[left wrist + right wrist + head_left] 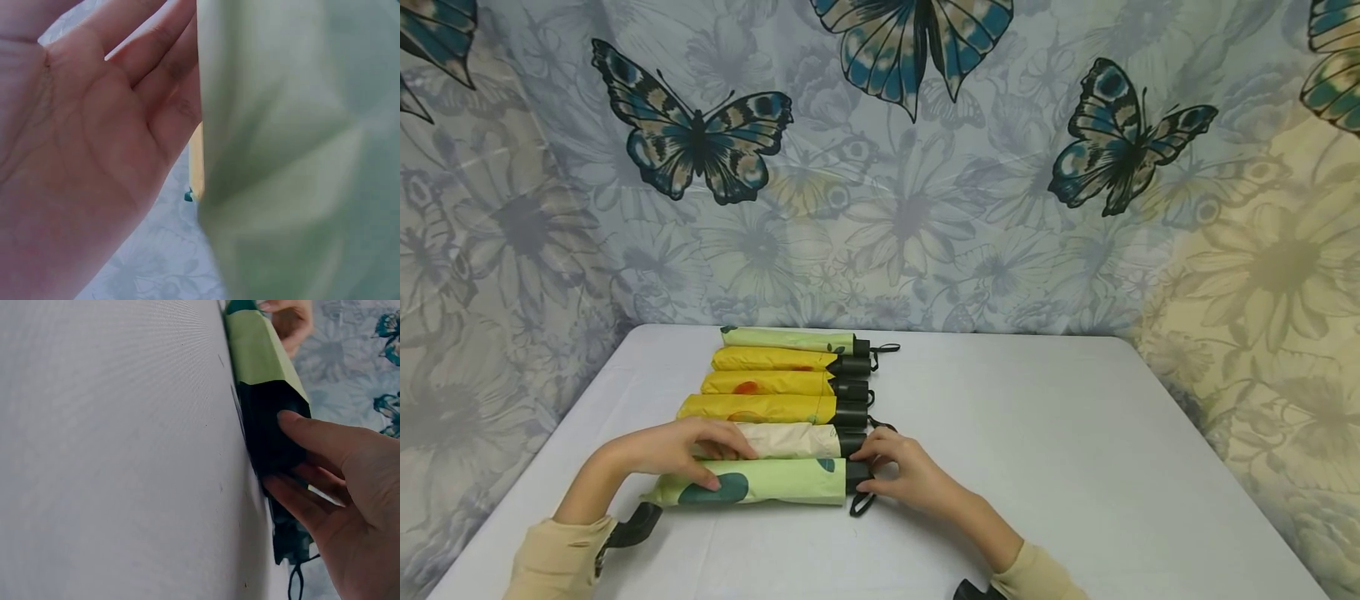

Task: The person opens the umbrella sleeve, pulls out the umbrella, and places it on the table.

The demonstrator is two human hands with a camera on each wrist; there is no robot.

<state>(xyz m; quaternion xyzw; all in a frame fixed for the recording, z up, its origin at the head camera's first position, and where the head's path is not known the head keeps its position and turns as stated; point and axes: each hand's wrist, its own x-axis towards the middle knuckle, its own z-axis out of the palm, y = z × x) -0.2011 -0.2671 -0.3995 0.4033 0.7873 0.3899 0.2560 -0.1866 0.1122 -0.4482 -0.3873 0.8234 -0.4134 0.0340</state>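
Now, the left hand (688,450), part-curled, grips the near green umbrella (790,481) across its fabric, thumb on the near side; the right hand (910,477) pinches its black handle (856,477). Just beyond both hands lies a cream umbrella (790,440) (its handle also black), then, farther off, three yellow umbrellas (775,407) and another green umbrella (790,340).
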